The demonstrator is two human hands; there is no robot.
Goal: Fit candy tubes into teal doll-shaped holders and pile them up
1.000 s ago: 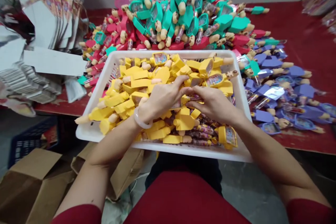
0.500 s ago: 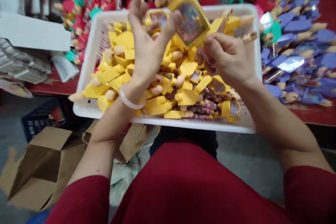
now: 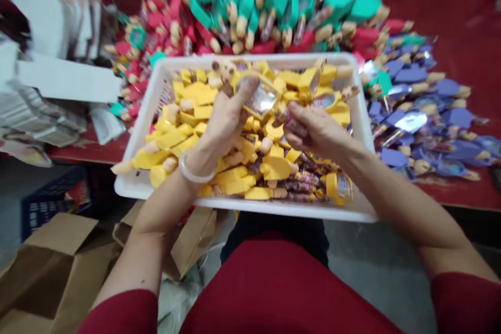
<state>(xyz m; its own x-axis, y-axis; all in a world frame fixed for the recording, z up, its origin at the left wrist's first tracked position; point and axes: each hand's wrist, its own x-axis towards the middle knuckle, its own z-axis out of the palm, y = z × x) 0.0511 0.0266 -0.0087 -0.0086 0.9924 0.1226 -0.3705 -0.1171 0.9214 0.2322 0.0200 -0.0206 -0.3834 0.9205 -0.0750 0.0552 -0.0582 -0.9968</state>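
Observation:
My left hand [image 3: 229,117], with a pale bangle at the wrist, is closed on a yellow toy [image 3: 261,98] that has a clear window; the thumb lies across its frame. A spotted beige figure [image 3: 224,70] shows at the toy's upper left; I cannot tell whether it is joined. My right hand [image 3: 319,128] pinches a dark purple printed tube [image 3: 296,126] just right of the toy's lower corner. Whether tube and toy are joined is blurred. Both hands are above a white plastic tray [image 3: 135,133] heaped with similar yellow toys [image 3: 195,95] and printed tubes [image 3: 301,186].
Green toys [image 3: 246,2] and red toys [image 3: 156,18] are piled behind the tray on a red table [image 3: 442,0]. Purple toys [image 3: 450,88] lie to the right. White card stacks [image 3: 43,104] stand left. Open cardboard boxes [image 3: 62,232] and a blue crate [image 3: 55,195] are below.
My left hand has gone from spread fingers to a hold on the toy. Toy and both hands have come lower over the tray, and the camera view has tilted up.

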